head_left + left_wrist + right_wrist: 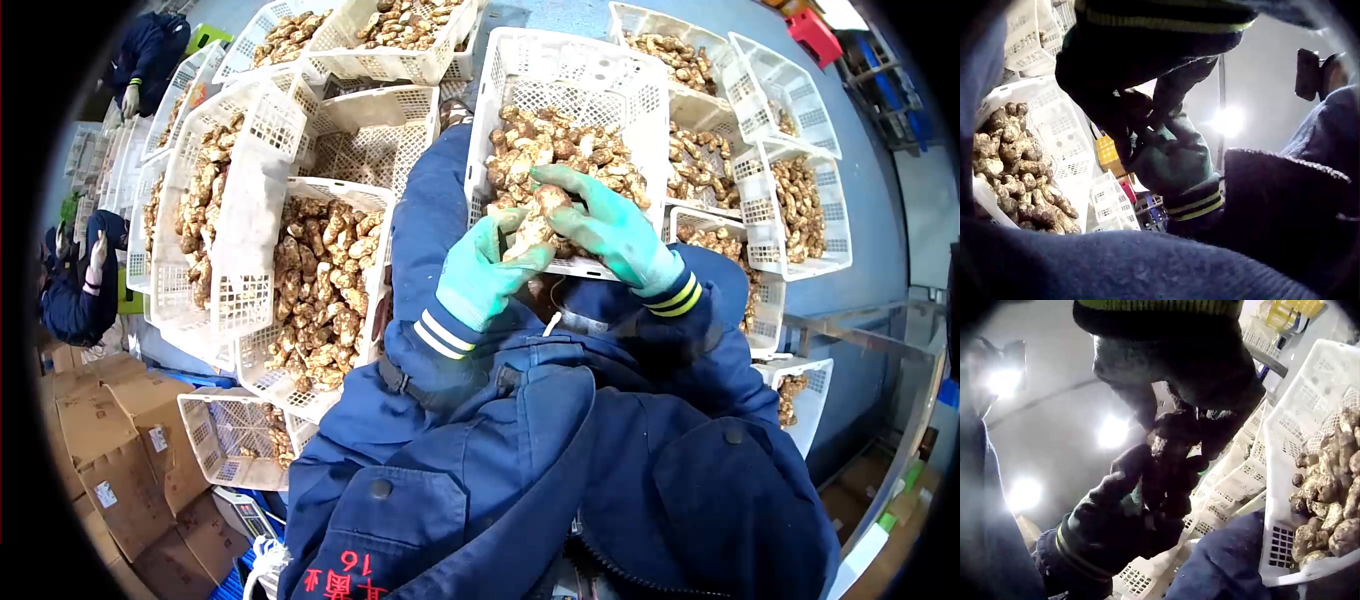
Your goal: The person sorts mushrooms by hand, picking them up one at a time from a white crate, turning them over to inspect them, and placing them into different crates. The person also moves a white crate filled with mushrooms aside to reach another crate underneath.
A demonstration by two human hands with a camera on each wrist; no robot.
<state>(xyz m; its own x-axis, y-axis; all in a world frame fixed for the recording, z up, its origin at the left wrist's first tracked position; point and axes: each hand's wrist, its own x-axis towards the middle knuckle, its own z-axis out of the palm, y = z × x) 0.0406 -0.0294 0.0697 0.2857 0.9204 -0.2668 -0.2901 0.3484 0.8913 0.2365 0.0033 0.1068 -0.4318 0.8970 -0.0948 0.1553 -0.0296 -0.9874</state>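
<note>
Both hands wear green gloves and meet in front of the chest in the head view. Between them is a thick mushroom (533,232) with a brown cap and a pale, soil-marked stem. The left hand (478,277) grips its lower stem, fingers and thumb curled round it. From the other side, the right hand (625,235) holds it near the cap. A white crate (570,68) below and beyond the hands contains a heap of similar mushrooms (575,145). In the right wrist view the held mushroom (1169,434) is dark and partly hidden by fingers.
Mushroom-filled crates stand on the left (255,290) and the right (800,255). Further left, two other people (80,290) work in dark clothes and gloves. Cardboard boxes (125,460) are stacked at lower left; a metal frame (860,338) stands at right.
</note>
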